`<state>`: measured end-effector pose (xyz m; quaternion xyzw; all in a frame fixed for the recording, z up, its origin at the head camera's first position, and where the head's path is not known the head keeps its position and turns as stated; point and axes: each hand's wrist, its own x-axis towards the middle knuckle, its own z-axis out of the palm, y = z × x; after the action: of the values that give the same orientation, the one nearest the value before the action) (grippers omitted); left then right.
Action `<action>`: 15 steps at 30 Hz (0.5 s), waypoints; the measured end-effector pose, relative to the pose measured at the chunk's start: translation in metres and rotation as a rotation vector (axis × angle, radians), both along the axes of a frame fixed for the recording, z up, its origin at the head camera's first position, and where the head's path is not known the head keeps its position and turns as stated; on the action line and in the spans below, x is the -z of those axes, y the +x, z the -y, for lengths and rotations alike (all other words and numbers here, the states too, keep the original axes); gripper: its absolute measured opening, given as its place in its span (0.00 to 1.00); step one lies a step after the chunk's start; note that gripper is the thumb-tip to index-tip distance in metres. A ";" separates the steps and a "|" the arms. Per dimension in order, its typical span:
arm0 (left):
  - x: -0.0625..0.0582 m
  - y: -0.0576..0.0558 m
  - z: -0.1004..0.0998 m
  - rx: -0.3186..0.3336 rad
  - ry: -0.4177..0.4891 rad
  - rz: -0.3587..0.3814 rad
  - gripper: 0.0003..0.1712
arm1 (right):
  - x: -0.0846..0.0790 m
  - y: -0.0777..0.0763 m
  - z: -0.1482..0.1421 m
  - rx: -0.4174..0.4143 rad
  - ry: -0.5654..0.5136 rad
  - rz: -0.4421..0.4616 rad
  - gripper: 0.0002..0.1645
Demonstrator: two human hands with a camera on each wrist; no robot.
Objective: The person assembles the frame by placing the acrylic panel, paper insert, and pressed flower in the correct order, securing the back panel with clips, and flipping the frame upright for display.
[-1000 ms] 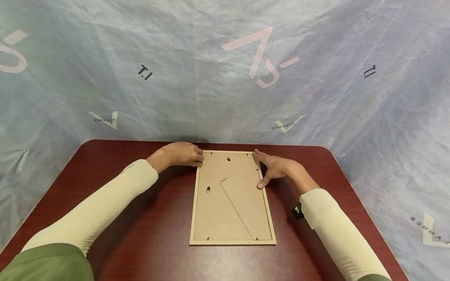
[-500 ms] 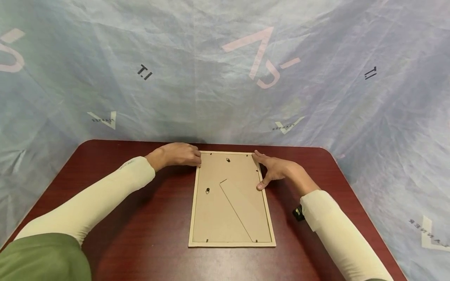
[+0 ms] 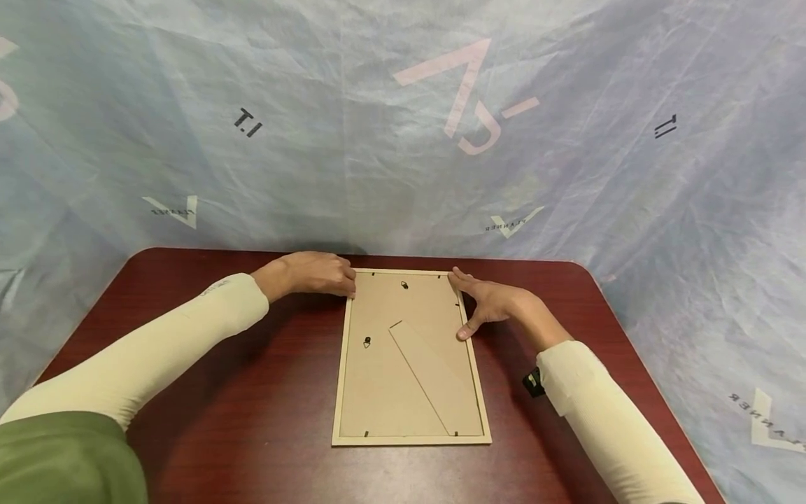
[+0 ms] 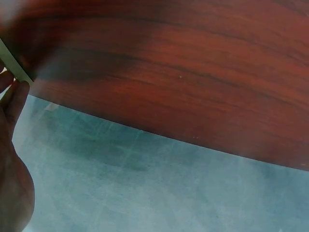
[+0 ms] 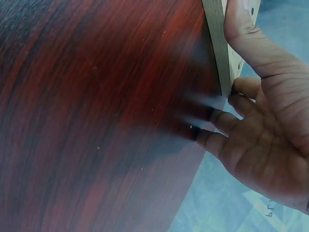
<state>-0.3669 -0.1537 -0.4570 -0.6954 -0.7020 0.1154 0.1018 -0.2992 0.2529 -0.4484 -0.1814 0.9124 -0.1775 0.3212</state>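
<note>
Back side up, a picture frame (image 3: 403, 378) with a pale wooden rim lies on the dark red table (image 3: 264, 420). Its brown backboard has small dark tabs, two hanging rings and an easel-leg outline. At the far left corner, my left hand (image 3: 317, 271) grips the rim with bent fingers; the left wrist view catches the fingertips on the frame's corner (image 4: 21, 72). My right hand (image 3: 494, 299) holds the far right corner, its thumb (image 5: 239, 21) laid over the side rim. In the right wrist view, the index finger meets the corner while other fingertips reach down by the table.
A grey-blue printed cloth (image 3: 352, 140) hangs behind the table and along its sides. Near my right wrist, a small black device (image 3: 534, 382) shows beside the cream sleeve (image 3: 604, 413). The frame's far edge lies close to the table's back edge.
The head view has shifted slightly, so the frame and left arm appear a little farther left. Both hands keep their places on the frame's far corners.
</note>
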 end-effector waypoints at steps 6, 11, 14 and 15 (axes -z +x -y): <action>-0.001 -0.002 -0.002 0.044 -0.011 -0.017 0.07 | -0.001 0.000 0.001 0.003 0.004 0.002 0.83; 0.006 -0.010 -0.005 0.008 -0.034 0.060 0.12 | -0.001 0.000 0.001 0.002 0.008 0.004 0.83; 0.000 -0.011 -0.010 -0.062 -0.073 0.171 0.16 | -0.001 -0.001 0.002 0.001 0.001 0.005 0.83; -0.002 -0.010 -0.012 -0.091 -0.086 0.214 0.17 | -0.001 -0.001 0.002 0.000 -0.001 0.006 0.83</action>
<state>-0.3773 -0.1415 -0.4548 -0.6750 -0.7339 0.0750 -0.0088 -0.3002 0.2505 -0.4475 -0.1811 0.9112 -0.1786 0.3241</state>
